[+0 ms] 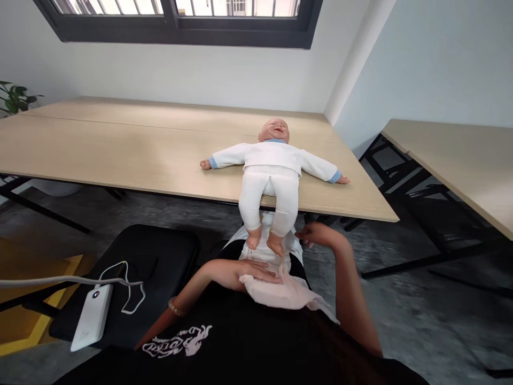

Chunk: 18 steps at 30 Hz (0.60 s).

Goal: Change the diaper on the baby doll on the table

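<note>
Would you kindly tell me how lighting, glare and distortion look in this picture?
Head view: the doll looks reasonably sharp; a soft pale sheen lies on the table beneath it; the floor under there is dim; the window is bright and washed out, its sides slanting inward toward the bottom, probably from the wide lens and downward tilt.

Part of the white pad (261, 255) is covered by the doll's feet (253, 239) and the left hand (258, 271), whose thumb is hidden. Whether the pad's edge is pinched by the right hand's grip (316, 234) cannot be told. The counter (120, 149) and plant (16, 99) are cut off at the left, the window (170, 27) above. On the power bank (92, 316), the lettering is too small to be read.
</note>
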{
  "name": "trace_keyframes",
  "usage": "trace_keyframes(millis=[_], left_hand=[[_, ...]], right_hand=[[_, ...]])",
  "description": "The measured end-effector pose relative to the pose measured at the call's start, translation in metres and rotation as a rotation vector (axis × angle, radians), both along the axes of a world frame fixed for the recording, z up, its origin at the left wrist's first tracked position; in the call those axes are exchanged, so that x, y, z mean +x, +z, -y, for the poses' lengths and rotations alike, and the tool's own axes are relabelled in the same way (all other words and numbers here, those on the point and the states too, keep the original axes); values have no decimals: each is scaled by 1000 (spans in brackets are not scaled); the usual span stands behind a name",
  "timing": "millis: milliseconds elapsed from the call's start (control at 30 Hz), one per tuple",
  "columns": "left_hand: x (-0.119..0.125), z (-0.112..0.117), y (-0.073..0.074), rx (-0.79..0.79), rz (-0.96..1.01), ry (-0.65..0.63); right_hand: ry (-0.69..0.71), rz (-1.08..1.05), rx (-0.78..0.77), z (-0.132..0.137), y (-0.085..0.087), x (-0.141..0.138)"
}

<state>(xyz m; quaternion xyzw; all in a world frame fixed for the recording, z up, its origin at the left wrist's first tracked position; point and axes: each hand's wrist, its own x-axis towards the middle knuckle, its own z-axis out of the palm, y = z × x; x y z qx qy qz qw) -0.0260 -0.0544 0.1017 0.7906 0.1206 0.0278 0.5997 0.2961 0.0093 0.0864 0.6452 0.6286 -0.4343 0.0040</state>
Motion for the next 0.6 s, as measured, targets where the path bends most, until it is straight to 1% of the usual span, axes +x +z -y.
trace_keyframes(millis=[100,167,200,233,300,367,433,500,567,600], left_hand=[[-7,-3,0,-34,-26,-6],[-14,-6,0,-60,-60,-25],[-17,-8,1,-71,-72,-32],[-20,-9,3,-81,-76,-39],[-23,-9,10,-103,-53,-67],[-23,-7,21,-119,-16,-101],[-19,-3,33,-126,6,-132],[-14,2,41,-132,8,-152],[-12,4,43,-148,-3,-142],[-12,4,40,-165,-10,-129]], right_hand=[[43,57,-234,4,-13,-10],[42,112,-356,18,-27,-16],[29,127,-393,28,-35,-18],[-1,95,-416,38,-42,-20],[-93,3,-358,56,-56,-22],[-195,-97,-236,67,-65,-23],[-245,-161,-129,70,-70,-27],[-255,-201,-63,68,-74,-33],[-274,-245,-19,66,-77,-41],[-287,-269,8,66,-80,-45]])
